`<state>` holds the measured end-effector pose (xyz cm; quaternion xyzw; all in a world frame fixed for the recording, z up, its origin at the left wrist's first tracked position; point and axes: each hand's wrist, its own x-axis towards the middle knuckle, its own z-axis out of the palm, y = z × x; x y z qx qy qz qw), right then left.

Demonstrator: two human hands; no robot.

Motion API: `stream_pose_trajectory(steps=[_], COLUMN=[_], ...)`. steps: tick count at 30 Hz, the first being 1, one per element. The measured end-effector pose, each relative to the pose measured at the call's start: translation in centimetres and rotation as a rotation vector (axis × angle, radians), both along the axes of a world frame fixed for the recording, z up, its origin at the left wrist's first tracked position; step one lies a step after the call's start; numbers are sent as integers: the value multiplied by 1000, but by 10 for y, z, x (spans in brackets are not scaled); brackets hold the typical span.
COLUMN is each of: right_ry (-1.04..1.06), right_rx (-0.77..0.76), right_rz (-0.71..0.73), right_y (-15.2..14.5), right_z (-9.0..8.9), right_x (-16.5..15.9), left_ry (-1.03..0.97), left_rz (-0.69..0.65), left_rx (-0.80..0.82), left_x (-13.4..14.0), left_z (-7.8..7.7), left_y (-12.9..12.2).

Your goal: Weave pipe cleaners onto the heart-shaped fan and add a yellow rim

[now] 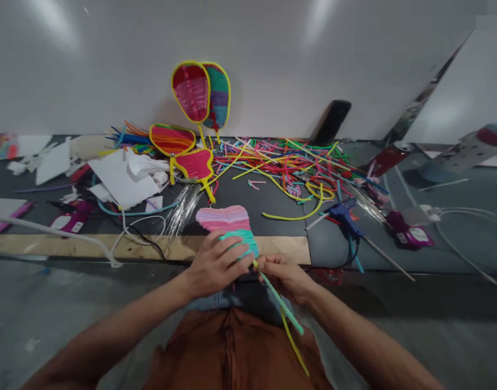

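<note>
A flat fan-shaped piece (226, 215), striped pink, lilac and teal, lies at the table's front edge. It looks made of pipe cleaners. My left hand (220, 260) is laid over its teal end with fingers curled round it, steadying it. At the piece's lower right corner my right hand (283, 275) pinches a yellow pipe cleaner (255, 264). From beside these fingertips a teal pipe cleaner (287, 310) slants down over my lap. A yellow strand (295, 346) hangs below it. My fingers partly hide where the strands meet the piece.
Several yellow-edged fans, including a red-and-pink one (191, 92), stand or lie behind. Loose pipe cleaners (281, 168) cover the table's middle. To the right are a blue glue gun (346, 216), a can (390, 157) and a phone (332, 122). White scraps (124, 176) lie left.
</note>
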<state>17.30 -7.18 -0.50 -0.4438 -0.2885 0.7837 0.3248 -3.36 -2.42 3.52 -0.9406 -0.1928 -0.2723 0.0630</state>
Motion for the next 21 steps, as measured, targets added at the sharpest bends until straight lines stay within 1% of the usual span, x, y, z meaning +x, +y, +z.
stream_pose_trajectory(steps=[1,2,3,4,5,6,7,8,9,11,13,17,19,21], right_ry=[-26,-57,-92,-126,-159,-193,-226,-260,-295,-367,-440,-583,-637,-637], right_rx=[20,54,94,134,174,212,247,279,308,361,418,553,603,635], right_rz=[-12,-15,-17,-17,-18,-21,-23,-19,-11,15,25,41,45,36], right_y=[-3,-6,-8,-9,-10,-11,-11,-12,-12,-14,-17,-22,-22,-21], right_z=[-1,-1,-1,-1,-1,-1,-1,-2,-3,-5,-7,-8,-6,-3], right_x=[-2,-3,-4,-5,-5,-6,-7,-8,-9,-12,-15,-18,-19,-19], left_ry=[-140,-284,-358,-390,-431,-515,-615,-723,-828,-1012,-1109,-1112,-1120,-1157], left_rz=[88,202,322,403,437,431,416,396,364,327,341,453,442,398], left_rx=[-118,-285,-545,-853,-1174,-1478,-1724,-1888,-1993,-2073,-2059,-1909,-1865,-1865], left_x=[-5,-9,-12,-13,-13,-10,-6,-1,4,15,24,31,31,31], left_z=[-5,-10,-15,-20,-25,-30,-33,-36,-38,-41,-44,-51,-51,-47], left_y=[-8,-16,-23,-29,-34,-38,-41,-42,-43,-42,-42,-44,-44,-41])
